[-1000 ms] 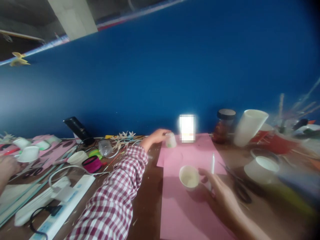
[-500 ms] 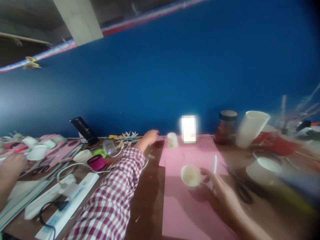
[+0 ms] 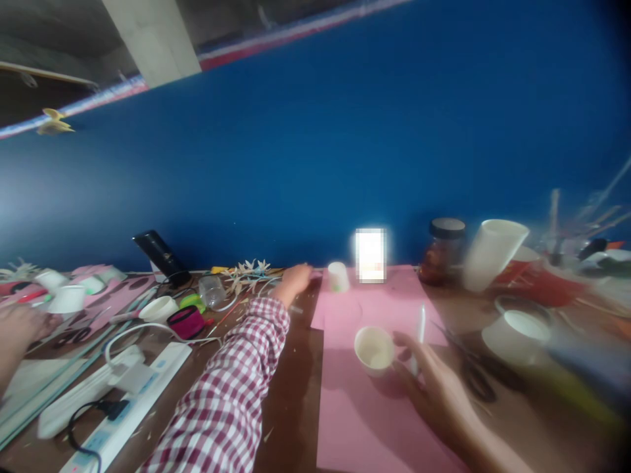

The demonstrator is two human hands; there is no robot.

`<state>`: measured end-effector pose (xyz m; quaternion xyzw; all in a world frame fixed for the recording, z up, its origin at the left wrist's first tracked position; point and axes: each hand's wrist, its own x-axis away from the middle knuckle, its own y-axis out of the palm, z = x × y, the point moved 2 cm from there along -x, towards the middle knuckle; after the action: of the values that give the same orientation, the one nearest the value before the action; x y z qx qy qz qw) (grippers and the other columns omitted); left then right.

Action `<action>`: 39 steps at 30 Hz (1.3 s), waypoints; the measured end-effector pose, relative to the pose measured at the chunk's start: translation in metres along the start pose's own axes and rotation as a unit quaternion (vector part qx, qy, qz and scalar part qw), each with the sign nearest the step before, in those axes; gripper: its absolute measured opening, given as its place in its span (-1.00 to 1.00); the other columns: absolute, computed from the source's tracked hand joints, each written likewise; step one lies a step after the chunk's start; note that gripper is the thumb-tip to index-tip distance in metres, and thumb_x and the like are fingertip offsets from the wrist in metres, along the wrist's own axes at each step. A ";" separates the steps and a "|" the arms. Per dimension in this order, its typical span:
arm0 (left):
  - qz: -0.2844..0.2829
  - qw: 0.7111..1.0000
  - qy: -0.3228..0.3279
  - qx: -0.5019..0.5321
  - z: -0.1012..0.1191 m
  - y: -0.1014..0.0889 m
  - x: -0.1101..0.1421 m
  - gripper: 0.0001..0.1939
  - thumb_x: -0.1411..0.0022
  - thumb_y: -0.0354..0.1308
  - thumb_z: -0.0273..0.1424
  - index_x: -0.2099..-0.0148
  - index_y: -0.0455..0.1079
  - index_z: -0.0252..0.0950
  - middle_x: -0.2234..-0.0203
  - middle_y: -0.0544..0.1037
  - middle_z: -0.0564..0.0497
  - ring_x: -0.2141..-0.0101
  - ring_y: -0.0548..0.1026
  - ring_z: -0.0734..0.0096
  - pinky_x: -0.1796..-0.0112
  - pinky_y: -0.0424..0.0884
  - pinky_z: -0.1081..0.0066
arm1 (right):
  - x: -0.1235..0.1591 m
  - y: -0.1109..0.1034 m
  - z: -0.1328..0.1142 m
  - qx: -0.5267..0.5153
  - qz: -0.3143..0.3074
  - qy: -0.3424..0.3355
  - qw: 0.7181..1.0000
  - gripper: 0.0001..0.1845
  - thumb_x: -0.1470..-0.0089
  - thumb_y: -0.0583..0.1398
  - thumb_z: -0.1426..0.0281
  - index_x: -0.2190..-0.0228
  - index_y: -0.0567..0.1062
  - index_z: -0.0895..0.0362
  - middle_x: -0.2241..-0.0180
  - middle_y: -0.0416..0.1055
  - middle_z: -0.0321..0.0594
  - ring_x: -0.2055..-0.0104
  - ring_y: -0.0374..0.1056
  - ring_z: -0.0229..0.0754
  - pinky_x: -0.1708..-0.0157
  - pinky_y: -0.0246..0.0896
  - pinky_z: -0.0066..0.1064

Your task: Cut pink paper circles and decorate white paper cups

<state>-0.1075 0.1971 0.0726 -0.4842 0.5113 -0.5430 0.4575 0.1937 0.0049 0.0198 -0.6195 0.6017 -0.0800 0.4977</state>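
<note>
In the head view my right hand (image 3: 434,374) has thumb and fingers around the side of a pale paper cup (image 3: 374,351), tilted so that its inside faces me. A slim white pen-like stick (image 3: 420,323) shows beside those fingers; whether it is held or lies on the paper I cannot tell. My left hand (image 3: 296,281) is stretched to the far edge of the table with its fingers curled, and what they hold, if anything, is hidden. Just right of it, apart, a small white cup (image 3: 338,276) with a green mark stands on the pink paper (image 3: 365,420).
Dark-handled scissors (image 3: 476,378), a white tub (image 3: 517,334), a lidded jar (image 3: 444,253) and a tall white cup (image 3: 495,256) stand or lie rightward. Leftward are a power strip (image 3: 133,407), a magenta tape roll (image 3: 186,322), pale flowers (image 3: 251,270) and another person's hand (image 3: 20,328).
My left hand has let go of the small white cup and moved left of it, its fingers now curled lower. My right hand keeps the paper cup in place. The view has shifted slightly.
</note>
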 end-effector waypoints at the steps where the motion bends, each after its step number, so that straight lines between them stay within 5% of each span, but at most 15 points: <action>1: 0.008 1.000 -0.010 -0.005 0.000 0.000 0.000 -0.69 -0.27 0.07 -0.28 -0.03 0.32 -0.29 0.05 0.42 -0.11 0.12 0.44 0.27 0.13 0.42 0.17 | 0.000 0.000 0.000 -0.004 -0.002 0.001 1.000 -0.64 -0.20 0.02 0.30 -0.03 0.22 0.05 0.31 0.41 -0.17 0.39 0.40 -0.17 0.45 0.34 -0.39; 9: 0.118 0.990 -0.077 -0.008 0.008 -0.012 0.003 -0.71 -0.28 0.05 -0.25 0.04 0.36 -0.32 0.14 0.47 -0.08 0.19 0.46 0.32 0.17 0.42 0.20 | 0.000 0.000 -0.002 -0.001 -0.005 0.001 1.000 -0.64 -0.19 0.04 0.30 -0.02 0.23 0.06 0.32 0.41 -0.17 0.36 0.41 -0.14 0.44 0.34 -0.39; 17: 0.253 0.966 -0.044 0.004 0.047 -0.034 0.013 -0.61 -0.38 -0.24 -0.29 0.12 0.44 -0.20 0.24 0.54 -0.07 0.24 0.47 0.32 0.36 0.24 0.42 | 0.000 0.001 0.000 -0.007 -0.011 0.009 1.000 -0.64 -0.18 0.05 0.30 -0.02 0.23 0.04 0.34 0.39 -0.23 0.52 0.34 -0.25 0.53 0.30 -0.43; 25: 0.224 0.971 0.076 -0.016 0.061 -0.025 0.031 -0.71 -0.33 -0.07 -0.30 0.14 0.48 -0.15 0.28 0.56 -0.03 0.30 0.48 0.33 0.39 0.25 0.44 | 0.000 -0.002 -0.002 -0.002 -0.007 0.005 1.000 -0.65 -0.19 0.03 0.32 -0.02 0.22 0.05 0.34 0.39 -0.21 0.47 0.37 -0.20 0.51 0.30 -0.41; 39: 0.184 0.977 0.093 0.049 0.055 -0.010 0.041 -0.71 -0.25 -0.03 -0.44 0.03 0.40 -0.18 0.11 0.50 -0.07 0.11 0.42 0.21 0.09 0.32 0.28 | -0.002 -0.002 -0.003 -0.006 -0.002 0.001 1.000 -0.64 -0.20 0.02 0.29 -0.02 0.26 0.09 0.32 0.41 -0.17 0.48 0.37 -0.21 0.50 0.31 -0.40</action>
<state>-0.0572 0.1510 0.0851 -0.3063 0.6047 -0.5161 0.5236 0.1922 0.0049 0.0234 -0.6234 0.6015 -0.0784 0.4933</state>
